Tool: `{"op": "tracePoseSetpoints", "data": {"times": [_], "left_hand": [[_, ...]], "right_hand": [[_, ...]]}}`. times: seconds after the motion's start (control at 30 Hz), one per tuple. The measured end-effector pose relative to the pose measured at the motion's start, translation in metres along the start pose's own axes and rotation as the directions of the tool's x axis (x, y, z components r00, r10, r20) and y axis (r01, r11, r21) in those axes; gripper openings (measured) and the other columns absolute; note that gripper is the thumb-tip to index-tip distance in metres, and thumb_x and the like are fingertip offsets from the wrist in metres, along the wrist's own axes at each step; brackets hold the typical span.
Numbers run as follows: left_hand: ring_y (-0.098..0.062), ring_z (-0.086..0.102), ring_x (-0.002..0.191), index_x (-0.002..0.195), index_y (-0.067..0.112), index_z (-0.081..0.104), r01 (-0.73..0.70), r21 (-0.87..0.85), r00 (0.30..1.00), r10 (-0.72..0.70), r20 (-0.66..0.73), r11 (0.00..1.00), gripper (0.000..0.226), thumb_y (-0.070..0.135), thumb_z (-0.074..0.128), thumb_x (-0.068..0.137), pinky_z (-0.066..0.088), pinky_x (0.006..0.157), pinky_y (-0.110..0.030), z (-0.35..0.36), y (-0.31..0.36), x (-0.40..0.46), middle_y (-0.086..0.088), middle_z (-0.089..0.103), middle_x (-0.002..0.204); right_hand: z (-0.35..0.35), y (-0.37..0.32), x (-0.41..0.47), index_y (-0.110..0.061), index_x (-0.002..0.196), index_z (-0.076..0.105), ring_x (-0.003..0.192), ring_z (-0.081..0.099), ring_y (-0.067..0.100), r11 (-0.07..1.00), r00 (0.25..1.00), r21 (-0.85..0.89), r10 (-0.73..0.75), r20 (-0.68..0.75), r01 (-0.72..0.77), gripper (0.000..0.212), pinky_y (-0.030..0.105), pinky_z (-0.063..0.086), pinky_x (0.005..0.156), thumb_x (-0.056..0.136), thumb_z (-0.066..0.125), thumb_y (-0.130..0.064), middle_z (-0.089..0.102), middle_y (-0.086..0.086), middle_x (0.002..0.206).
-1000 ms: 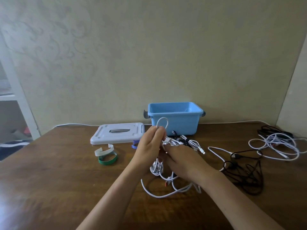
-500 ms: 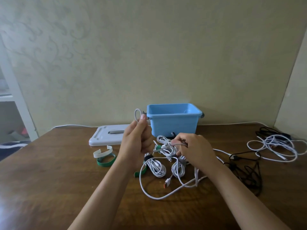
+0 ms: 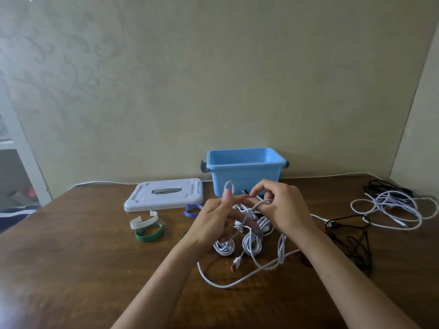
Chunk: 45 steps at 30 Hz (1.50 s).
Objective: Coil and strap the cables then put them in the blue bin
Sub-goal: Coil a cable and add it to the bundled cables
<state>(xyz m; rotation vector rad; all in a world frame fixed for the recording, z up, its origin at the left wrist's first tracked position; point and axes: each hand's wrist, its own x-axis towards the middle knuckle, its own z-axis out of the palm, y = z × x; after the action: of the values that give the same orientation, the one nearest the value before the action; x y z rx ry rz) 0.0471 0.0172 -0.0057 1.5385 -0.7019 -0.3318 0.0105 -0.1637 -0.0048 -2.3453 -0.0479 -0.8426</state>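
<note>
Nearest the viewer, a long slack run of thin white charging cable (image 3: pixel 240 280) curves across the brown wooden desk (image 3: pixel 71 269), ending in an orange-tipped plug (image 3: pixel 235 267). Just beyond it lie several small white coils, partly hidden under the hands.

The left hand (image 3: pixel 213 224) pinches a small upright loop of the white cable between thumb and forefinger, the other fingers (image 3: pixel 247 222) loosely curled below. The right hand (image 3: pixel 282 210) has its fingers curled round a strand of the same cable and is feeding it toward the left.

To coil well, I would judge it best to keep the left pinch firm as the anchor while the right hand lays each turn the same size, letting the cable slide through without twisting. The slack passes close to the coils on the desk, so it may snag; drawing it clear first would help.

Left of the hands, a white strap (image 3: pixel 143 220), a green band (image 3: pixel 149 232) and a purple strap (image 3: pixel 192 209) wait within reach. To the right lie a black cable tangle (image 3: pixel 351 233) and another loose white cable bundle (image 3: pixel 389 207).

Farther back stand a flat white plastic lid (image 3: pixel 166 193) and the open rectangular blue plastic bin (image 3: pixel 245 169) against the wall, with no cables visible inside it.
</note>
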Motion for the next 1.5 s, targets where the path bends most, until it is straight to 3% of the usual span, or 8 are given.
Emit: {"op": "tracePoseSetpoints", "data": {"times": [0.13,0.5,0.63,0.8,0.9,1.13,1.33,1.5], "left_hand": [[-0.005,0.033,0.042,0.106,-0.007,0.063,0.015,0.134,1.0,-0.016,0.008,0.991,0.068,0.049,0.025,0.101,0.029,0.044,-0.017,0.001,0.0,0.002,0.003,0.052,0.053],[-0.015,0.045,0.074,0.087,0.011,0.056,0.018,0.347,1.0,-0.018,-0.003,0.938,0.052,0.056,0.03,0.097,0.037,0.069,-0.031,0.003,-0.002,0.001,-0.003,0.051,0.079],[-0.013,0.045,0.065,0.078,0.012,0.053,0.037,0.534,0.987,0.053,-0.151,0.844,0.059,0.06,0.025,0.097,0.036,0.065,-0.034,0.005,-0.008,0.002,0.0,0.05,0.068],[-0.012,0.057,0.07,0.08,0.021,0.059,0.091,0.508,0.866,0.184,-0.465,0.857,0.053,0.051,0.024,0.105,0.042,0.06,-0.033,-0.007,-0.015,0.007,0.002,0.062,0.073],[-0.012,0.062,0.075,0.082,0.019,0.06,0.098,0.518,0.843,0.205,-0.497,0.85,0.054,0.053,0.025,0.105,0.052,0.069,-0.037,-0.012,-0.018,0.01,0.002,0.065,0.079],[-0.014,0.064,0.096,0.107,0.023,0.063,-0.017,0.431,0.955,0.143,-0.261,0.902,0.056,0.063,0.025,0.1,0.053,0.088,-0.044,0.008,-0.025,0.009,0.002,0.069,0.099],[-0.003,0.059,0.122,0.126,0.039,0.063,0.013,0.185,0.993,0.009,-0.122,0.983,0.069,0.082,0.024,0.089,0.045,0.109,-0.039,0.018,-0.032,0.01,0.012,0.067,0.127],[0.001,0.06,0.061,0.08,0.023,0.065,-0.075,0.177,0.935,0.131,-0.331,0.981,0.059,0.062,0.024,0.097,0.048,0.064,-0.028,0.006,-0.01,0.006,0.015,0.065,0.063]], "right_hand": [[0.002,0.005,0.003,-0.032,0.087,0.068,0.055,0.054,0.004,0.998,1.0,-0.055,-0.017,0.002,0.017,0.02,0.014,0.039,0.049,0.081,0.083,-0.042,0.056,-0.01,0.059],[-0.007,0.019,0.01,-0.023,0.091,0.071,0.095,0.068,0.02,0.993,0.994,-0.086,0.069,-0.089,-0.077,0.042,0.031,0.052,0.078,0.096,0.051,-0.059,0.075,-0.001,0.107],[-0.001,0.001,0.004,-0.027,0.088,0.067,0.051,0.055,0.003,0.995,0.993,0.023,0.095,-0.064,-0.094,0.04,0.021,0.038,0.049,0.103,0.041,-0.053,0.057,-0.01,0.055],[0.01,-0.034,-0.011,-0.032,0.094,0.063,0.059,0.057,0.008,0.989,0.968,0.142,-0.078,0.237,0.045,0.018,0.024,0.041,0.054,0.099,0.054,-0.047,0.063,-0.002,0.067],[0.015,-0.048,-0.02,-0.028,0.097,0.062,0.065,0.057,-0.005,0.968,0.931,0.248,-0.063,0.359,-0.03,0.033,0.014,0.036,0.059,0.107,0.038,-0.049,0.061,-0.026,0.063],[0.024,-0.034,-0.016,-0.025,0.077,0.054,0.056,0.047,0.006,0.93,0.993,0.354,0.068,0.099,-0.099,0.042,0.024,0.039,0.056,0.108,0.034,-0.044,0.05,-0.008,0.06],[0.019,-0.025,-0.016,-0.031,0.095,0.067,0.09,0.068,0.004,0.949,0.978,0.297,0.044,0.202,-0.104,0.053,0.035,0.055,0.084,0.098,0.03,-0.068,0.072,-0.009,0.09],[0.018,-0.034,-0.022,-0.039,0.097,0.062,0.088,0.062,-0.005,0.958,0.952,0.271,0.01,0.305,-0.097,0.042,0.03,0.048,0.084,0.106,0.026,-0.059,0.067,-0.017,0.086]]}}
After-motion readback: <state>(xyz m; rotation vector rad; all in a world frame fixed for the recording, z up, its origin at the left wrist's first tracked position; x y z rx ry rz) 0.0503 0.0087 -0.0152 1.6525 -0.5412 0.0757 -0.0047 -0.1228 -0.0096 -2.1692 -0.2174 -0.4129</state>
